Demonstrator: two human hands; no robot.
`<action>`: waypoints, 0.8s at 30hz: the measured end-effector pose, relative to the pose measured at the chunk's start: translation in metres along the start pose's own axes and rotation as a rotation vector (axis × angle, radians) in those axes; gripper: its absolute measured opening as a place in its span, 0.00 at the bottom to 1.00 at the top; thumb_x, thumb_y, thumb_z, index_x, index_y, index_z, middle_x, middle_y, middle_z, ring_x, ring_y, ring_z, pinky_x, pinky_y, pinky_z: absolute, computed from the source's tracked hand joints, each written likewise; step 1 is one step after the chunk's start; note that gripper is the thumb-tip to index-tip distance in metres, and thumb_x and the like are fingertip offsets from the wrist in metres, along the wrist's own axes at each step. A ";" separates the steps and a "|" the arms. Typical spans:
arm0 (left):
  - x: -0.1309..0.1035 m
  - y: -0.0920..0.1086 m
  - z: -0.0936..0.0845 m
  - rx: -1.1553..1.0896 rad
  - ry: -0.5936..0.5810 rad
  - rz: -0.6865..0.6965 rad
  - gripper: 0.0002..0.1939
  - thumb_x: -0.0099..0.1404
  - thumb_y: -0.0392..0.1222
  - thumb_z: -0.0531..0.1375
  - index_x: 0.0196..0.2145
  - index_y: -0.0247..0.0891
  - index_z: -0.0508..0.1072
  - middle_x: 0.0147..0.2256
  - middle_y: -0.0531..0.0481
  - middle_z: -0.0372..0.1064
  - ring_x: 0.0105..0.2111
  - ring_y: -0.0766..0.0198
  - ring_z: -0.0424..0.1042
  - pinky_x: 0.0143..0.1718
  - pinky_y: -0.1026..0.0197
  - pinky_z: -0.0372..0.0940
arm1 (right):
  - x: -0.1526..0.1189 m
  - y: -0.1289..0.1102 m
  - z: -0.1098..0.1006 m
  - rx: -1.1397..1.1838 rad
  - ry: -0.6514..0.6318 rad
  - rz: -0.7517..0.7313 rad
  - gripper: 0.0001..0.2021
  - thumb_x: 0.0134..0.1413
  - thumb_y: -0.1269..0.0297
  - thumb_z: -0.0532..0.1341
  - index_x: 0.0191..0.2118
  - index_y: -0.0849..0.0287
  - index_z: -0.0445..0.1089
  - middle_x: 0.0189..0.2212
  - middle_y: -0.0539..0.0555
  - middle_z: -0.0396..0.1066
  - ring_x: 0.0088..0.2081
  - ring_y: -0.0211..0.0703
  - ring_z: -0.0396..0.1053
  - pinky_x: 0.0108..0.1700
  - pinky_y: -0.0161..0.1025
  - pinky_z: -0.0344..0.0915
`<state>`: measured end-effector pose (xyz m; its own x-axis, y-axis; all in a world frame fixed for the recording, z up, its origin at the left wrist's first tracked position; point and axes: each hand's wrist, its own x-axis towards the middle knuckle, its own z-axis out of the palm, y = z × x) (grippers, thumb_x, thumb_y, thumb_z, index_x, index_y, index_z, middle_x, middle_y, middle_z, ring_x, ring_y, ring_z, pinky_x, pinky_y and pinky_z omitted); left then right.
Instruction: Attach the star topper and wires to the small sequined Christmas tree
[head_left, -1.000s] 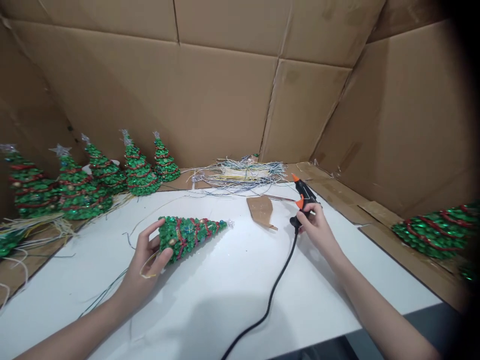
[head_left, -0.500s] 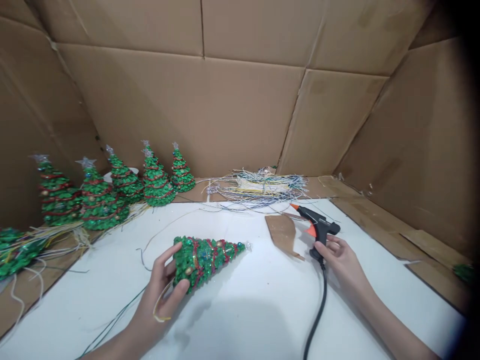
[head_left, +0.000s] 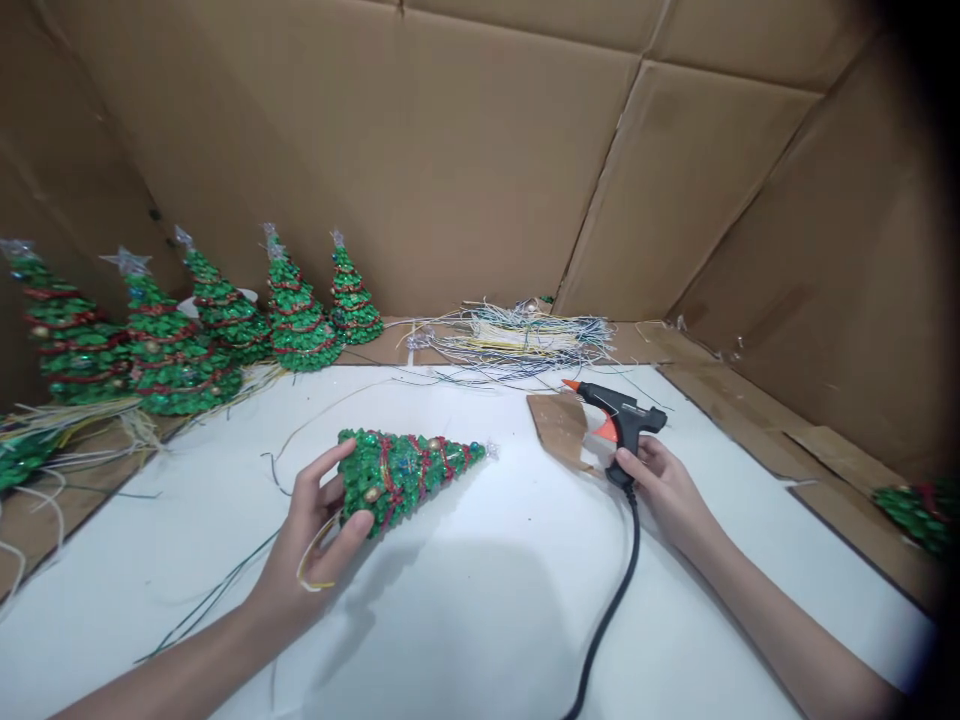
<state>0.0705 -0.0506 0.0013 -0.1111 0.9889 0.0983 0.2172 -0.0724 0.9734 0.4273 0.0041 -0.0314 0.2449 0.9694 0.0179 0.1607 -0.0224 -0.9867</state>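
Note:
A small green tinsel tree [head_left: 409, 472] with red garland lies on its side, its star tip pointing right. My left hand [head_left: 319, 530] grips it at the wide base, thumb and fingers on opposite sides; a short yellow and white wire loops by the thumb. A black and orange glue gun [head_left: 624, 425] is in my right hand [head_left: 660, 485], its fingers closed round the lower handle and the orange nozzle pointing up and left. Just left of the gun, a curved brown cardboard piece [head_left: 556, 430] rests on the white surface.
Several decorated trees [head_left: 176, 360] stand at the back left. A bundle of wires [head_left: 525, 340] lies at the back centre. The gun's black cable [head_left: 611, 620] runs toward the front edge. Cardboard walls [head_left: 450, 180] enclose the white tabletop [head_left: 465, 620]. Another tree [head_left: 919, 515] shows at right.
The view has shifted, so the background sits higher in the picture. The glue gun has moved slightly left, over the cardboard piece's right side. Both hands keep their holds.

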 end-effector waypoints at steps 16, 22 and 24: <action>0.011 -0.024 -0.011 -0.020 -0.105 0.289 0.29 0.61 0.41 0.57 0.58 0.45 0.52 0.38 0.47 0.72 0.33 0.62 0.72 0.32 0.61 0.69 | -0.009 -0.007 -0.002 0.090 -0.241 0.001 0.14 0.48 0.55 0.63 0.39 0.55 0.65 0.32 0.52 0.67 0.34 0.40 0.66 0.35 0.36 0.64; 0.008 -0.019 -0.011 -0.042 -0.121 0.238 0.29 0.61 0.40 0.58 0.58 0.45 0.51 0.44 0.44 0.70 0.37 0.61 0.72 0.29 0.65 0.68 | -0.029 -0.045 0.000 -0.050 -0.353 0.018 0.14 0.48 0.53 0.61 0.35 0.58 0.67 0.26 0.51 0.64 0.30 0.39 0.62 0.31 0.35 0.59; 0.006 -0.017 -0.010 -0.059 -0.114 0.185 0.29 0.62 0.41 0.57 0.58 0.46 0.51 0.45 0.44 0.70 0.39 0.60 0.71 0.30 0.65 0.68 | -0.037 -0.062 0.003 -0.114 -0.342 -0.004 0.16 0.48 0.51 0.60 0.37 0.58 0.67 0.24 0.51 0.64 0.30 0.40 0.62 0.31 0.37 0.60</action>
<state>0.0568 -0.0452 -0.0127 0.0365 0.9660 0.2558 0.1662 -0.2583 0.9517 0.4057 -0.0296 0.0284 -0.0871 0.9948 -0.0526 0.2715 -0.0270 -0.9620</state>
